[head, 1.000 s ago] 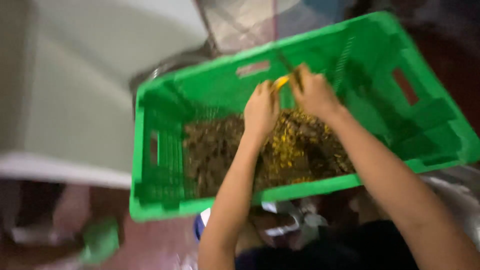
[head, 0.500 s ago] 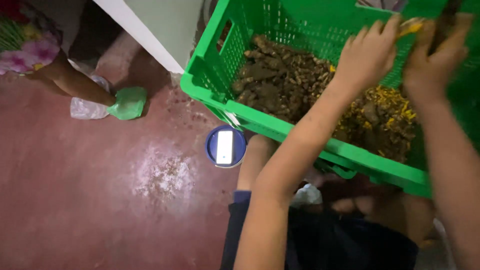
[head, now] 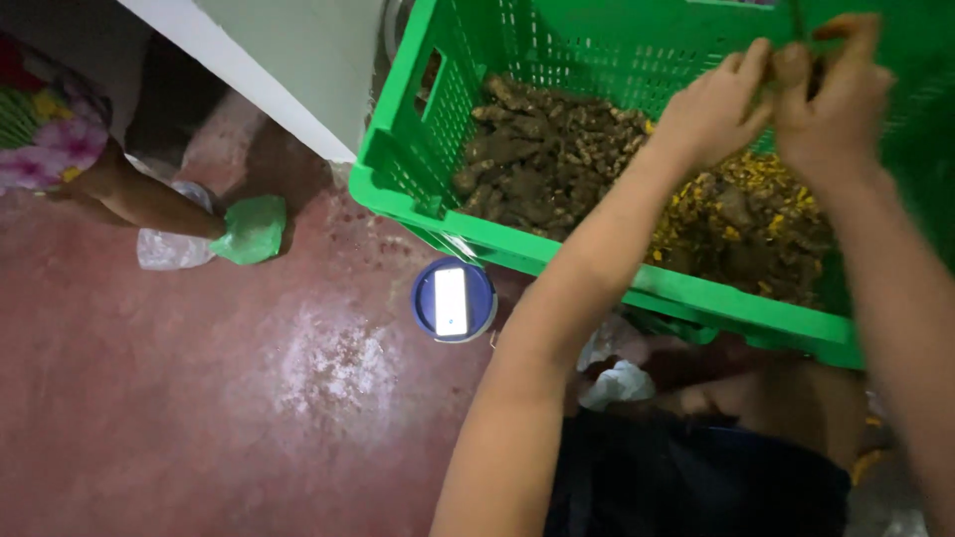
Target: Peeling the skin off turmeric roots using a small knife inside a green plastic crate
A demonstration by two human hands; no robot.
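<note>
Head view: both hands up over the green crate [head: 637, 288], left hand [head: 711, 109] and right hand [head: 831, 99] fingers pinched together on a small root piece, mostly hidden. Muddy turmeric roots [head: 542, 159] fill the crate below. On the red floor [head: 199, 398] near the crate's front edge sits a blue lid with a lit phone [head: 453, 300]; someone else's foot in a green bag [head: 249, 229] is further left.

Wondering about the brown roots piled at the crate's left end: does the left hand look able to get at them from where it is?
Probably yes: the left hand is above the open green crate, and nothing covers the brown roots.
</note>
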